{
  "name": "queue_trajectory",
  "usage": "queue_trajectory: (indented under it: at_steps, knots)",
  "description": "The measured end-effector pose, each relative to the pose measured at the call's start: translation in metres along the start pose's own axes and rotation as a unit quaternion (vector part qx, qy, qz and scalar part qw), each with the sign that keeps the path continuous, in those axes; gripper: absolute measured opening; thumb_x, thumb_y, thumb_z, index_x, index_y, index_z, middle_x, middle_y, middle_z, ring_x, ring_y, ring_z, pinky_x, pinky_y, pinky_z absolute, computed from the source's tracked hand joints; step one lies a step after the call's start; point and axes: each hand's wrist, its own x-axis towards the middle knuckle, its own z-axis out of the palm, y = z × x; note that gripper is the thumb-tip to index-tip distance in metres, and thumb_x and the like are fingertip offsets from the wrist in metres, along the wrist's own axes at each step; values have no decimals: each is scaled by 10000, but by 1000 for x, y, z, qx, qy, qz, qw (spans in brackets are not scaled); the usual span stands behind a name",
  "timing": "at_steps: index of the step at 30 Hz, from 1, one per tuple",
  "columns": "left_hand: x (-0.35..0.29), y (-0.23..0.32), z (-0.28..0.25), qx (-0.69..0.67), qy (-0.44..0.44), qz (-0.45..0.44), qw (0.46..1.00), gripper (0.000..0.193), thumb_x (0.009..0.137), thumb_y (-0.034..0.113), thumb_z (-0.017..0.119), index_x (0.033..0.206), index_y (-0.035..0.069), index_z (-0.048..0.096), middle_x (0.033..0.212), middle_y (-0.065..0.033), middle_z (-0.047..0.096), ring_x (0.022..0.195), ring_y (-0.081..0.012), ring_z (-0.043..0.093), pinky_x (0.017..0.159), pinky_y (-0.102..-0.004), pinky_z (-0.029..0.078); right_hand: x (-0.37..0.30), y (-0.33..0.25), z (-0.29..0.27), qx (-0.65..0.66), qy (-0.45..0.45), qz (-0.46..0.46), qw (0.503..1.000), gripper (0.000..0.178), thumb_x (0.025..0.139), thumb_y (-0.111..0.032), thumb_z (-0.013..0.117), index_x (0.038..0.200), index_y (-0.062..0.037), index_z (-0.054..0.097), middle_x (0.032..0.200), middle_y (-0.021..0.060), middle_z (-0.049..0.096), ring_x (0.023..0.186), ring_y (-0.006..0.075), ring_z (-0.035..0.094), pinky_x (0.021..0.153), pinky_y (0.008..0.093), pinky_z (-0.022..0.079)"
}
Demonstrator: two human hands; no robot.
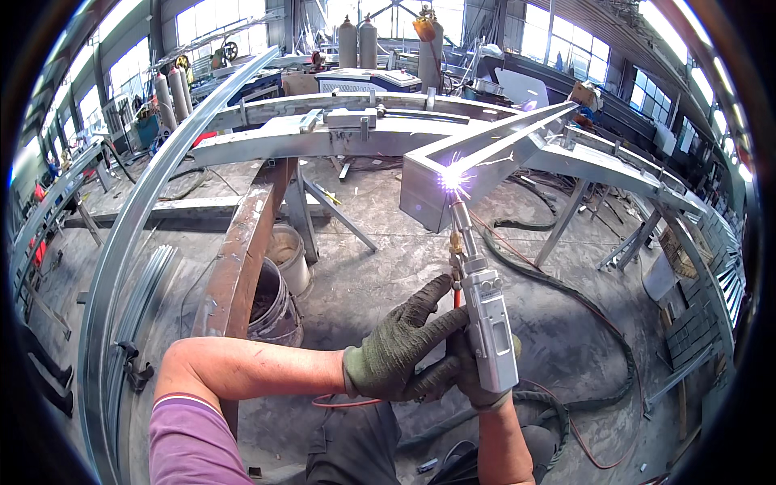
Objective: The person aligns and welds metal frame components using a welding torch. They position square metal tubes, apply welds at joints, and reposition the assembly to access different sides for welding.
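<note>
A silver handheld welding gun points up and away from me, its nozzle at the near corner of a box-section metal frame. A bright violet-white arc with flying sparks burns at that corner and hides the seam. Around the gun's rear grip, my right hand in a dark green glove is closed, mostly hidden behind the gun body. My left hand, gloved alike, comes in from the left and steadies the gun, its fingers reaching across its side and the right hand. A brass fitting sits beside the nozzle.
The frame lies on a large curved metal structure. A rusty beam and buckets stand left. Dark hoses snake over the floor at right. A long rail curves along the left; gas cylinders stand at the back.
</note>
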Motion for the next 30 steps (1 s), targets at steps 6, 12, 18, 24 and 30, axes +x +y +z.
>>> queue_trajectory:
  at_steps: [6,12,18,24,30]
  knots:
    - [1,1,1,6,4,-1,1000,886,978,305,845,1718,61,424,1718,-412,305,1564,-626,402,1267,-603,409,-7,10,-3,18,-24,0,1000,81,1049,-31,749,1122,4,750,916,27,748,807,95,689,673,299,571]
    - [2,2,0,9,5,-4,1000,869,973,314,851,1702,64,449,1704,-412,328,1535,-619,444,1240,-601,440,-4,6,-3,27,-26,4,999,37,1041,-30,745,1064,-3,756,862,35,744,763,121,701,647,311,571]
    - [0,3,0,13,10,-7,1000,836,984,319,842,1684,53,471,1692,-416,347,1510,-629,467,1224,-609,453,1,-4,-2,34,-14,5,999,37,1018,-11,743,986,-15,761,813,52,742,723,148,713,622,332,568]
    - [-1,1,2,12,11,2,1000,863,980,305,848,1700,57,443,1703,-408,329,1536,-618,444,1238,-604,440,-2,-1,-2,30,-15,-13,999,60,1035,28,737,981,3,747,827,32,727,738,102,678,618,310,552]
    - [-2,1,2,13,10,-6,1000,823,987,343,842,1670,52,486,1678,-413,365,1504,-622,477,1222,-610,457,-4,-6,-1,51,-18,34,998,56,1028,-11,738,976,-19,757,810,44,727,718,149,699,618,333,559]
